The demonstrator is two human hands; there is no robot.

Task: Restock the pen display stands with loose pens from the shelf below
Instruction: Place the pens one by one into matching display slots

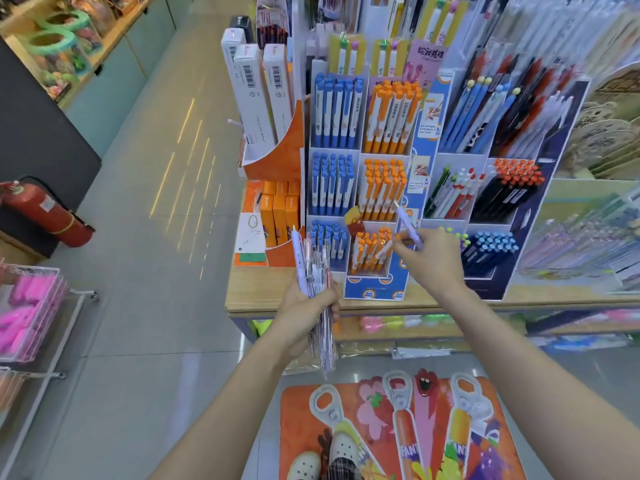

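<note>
Pens (320,292) bundled in your left hand (304,317) feed your right hand (431,261), whose fingers (401,249) pinch one purple pen (408,225) for the display stand (377,216).

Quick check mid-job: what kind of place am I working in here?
Most likely a stationery shop: tiered pen stands packed with blue and orange pens, boxed stock with barcodes, and a tiled aisle between shelves of goods.

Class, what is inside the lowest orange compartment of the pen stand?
Orange-capped pens stand upright inside it, leaning slightly. The compartment's front wall hides their lower ends.
</note>
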